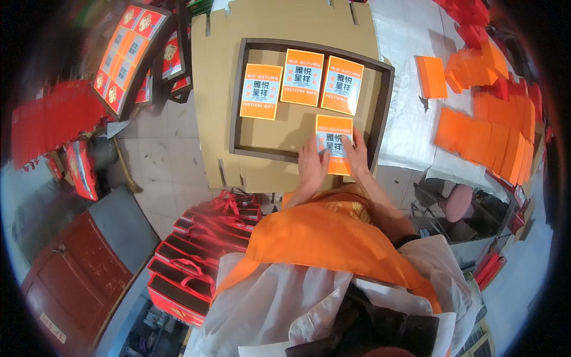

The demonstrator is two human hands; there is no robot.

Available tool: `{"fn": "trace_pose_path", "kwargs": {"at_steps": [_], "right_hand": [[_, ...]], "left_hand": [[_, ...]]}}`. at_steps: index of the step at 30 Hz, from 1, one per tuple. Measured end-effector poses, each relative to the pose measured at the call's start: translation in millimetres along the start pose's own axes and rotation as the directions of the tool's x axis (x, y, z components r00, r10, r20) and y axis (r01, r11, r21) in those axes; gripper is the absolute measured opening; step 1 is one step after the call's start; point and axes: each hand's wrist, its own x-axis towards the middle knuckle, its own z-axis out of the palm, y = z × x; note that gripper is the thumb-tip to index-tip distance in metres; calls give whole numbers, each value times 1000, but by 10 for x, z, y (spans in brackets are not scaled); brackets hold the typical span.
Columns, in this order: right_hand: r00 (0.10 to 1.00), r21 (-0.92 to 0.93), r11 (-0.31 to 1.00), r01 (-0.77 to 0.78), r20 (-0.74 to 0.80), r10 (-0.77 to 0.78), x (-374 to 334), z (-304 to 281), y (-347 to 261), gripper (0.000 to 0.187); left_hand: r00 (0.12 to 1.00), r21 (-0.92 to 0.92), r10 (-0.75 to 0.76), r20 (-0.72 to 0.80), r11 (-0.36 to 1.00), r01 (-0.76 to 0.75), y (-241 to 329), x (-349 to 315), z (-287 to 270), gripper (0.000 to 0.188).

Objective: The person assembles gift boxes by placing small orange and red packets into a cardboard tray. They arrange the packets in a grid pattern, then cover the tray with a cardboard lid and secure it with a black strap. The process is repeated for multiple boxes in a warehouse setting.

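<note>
Orange printed gift box [335,143] is in both hands, right of centre, above the near wall of the dark-framed tray [385,101]; can't tell if it touches the rim. Grip: grasping, left hand [313,165] on the box's left side, right hand [358,158] on its right. Box is a flat rectangle, printed face up, orange bands at far and near ends, pale blue panel between with big dark characters, thin pale-yellow border. Looks undented. Three matching boxes [302,77] lie face up in the tray's far half: left one nearest, middle and right ones farther, slightly askew to each other. Tray sits on the cardboard-covered tabletop [279,21].
</note>
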Motion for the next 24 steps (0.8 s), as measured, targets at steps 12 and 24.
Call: {"fn": "trace_pose_path", "kwargs": {"at_steps": [12,24], "right_hand": [[957,-228,948,223,-133,-257,368,25,374,55],[974,-221,959,179,-100,-204,343,3,288,55]], "left_hand": [[924,667,157,-350,734,128,-490,1091,-908,102],[905,579,-4,-424,767,275,-216,358,-1136,93]]}}
